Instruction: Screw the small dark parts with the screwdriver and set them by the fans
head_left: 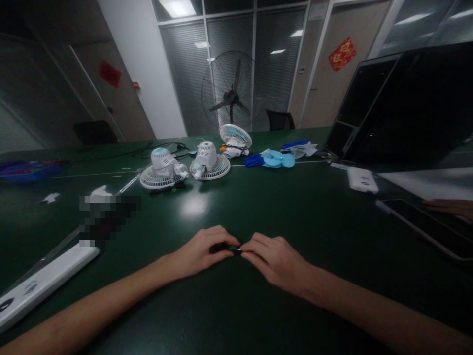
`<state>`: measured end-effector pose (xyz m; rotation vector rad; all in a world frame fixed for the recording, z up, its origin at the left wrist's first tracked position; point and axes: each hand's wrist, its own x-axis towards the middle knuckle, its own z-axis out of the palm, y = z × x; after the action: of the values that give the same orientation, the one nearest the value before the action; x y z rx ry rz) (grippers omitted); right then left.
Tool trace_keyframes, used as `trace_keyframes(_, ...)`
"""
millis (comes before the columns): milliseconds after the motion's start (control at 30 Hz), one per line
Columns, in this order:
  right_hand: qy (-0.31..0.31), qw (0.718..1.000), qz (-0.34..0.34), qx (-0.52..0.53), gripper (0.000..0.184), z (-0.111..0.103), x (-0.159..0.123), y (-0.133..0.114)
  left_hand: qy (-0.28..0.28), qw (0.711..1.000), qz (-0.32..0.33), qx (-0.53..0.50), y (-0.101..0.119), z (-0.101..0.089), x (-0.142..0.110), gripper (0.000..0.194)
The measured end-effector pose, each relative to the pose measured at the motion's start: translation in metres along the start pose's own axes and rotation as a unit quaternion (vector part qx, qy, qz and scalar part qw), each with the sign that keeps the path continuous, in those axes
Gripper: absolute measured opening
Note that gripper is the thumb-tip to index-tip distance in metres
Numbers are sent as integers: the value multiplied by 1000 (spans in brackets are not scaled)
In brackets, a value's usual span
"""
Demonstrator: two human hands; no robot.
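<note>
My left hand [207,247] and my right hand [277,259] meet just above the dark green tabletop [195,310], near the middle of the view. Between their fingertips is a small green piece [233,248] with a bright, metal-looking end. The left thumb and forefinger pinch its green side, while the right fingertips close on the bright end. Most of it is covered by fingers, and its kind cannot be made out.
Behind my hands lie three small white fans [210,165], light-blue fan blades [279,159] and dark cables [148,148]. A long white box [48,281] is at left. Right are a white box [362,180], a dark flat device [428,227] and another person's hand [453,207].
</note>
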<state>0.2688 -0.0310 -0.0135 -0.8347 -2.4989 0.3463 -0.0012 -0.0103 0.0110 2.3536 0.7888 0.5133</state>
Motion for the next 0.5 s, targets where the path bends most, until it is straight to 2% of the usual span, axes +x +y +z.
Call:
trace_keyframes(200, -4, 1000, -6, 15, 20, -1, 3, 1, -4, 1000, 7, -7, 2, -1, 2, 26)
trace_keyframes(367, -16, 998, -42, -38, 21, -5, 5, -4, -4, 1000, 6, -10, 1, 0, 1, 25)
trace_keyframes(500, -24, 998, -19, -60, 20, -5, 7, -7, -8, 1000, 18, -11, 1, 1, 2, 23)
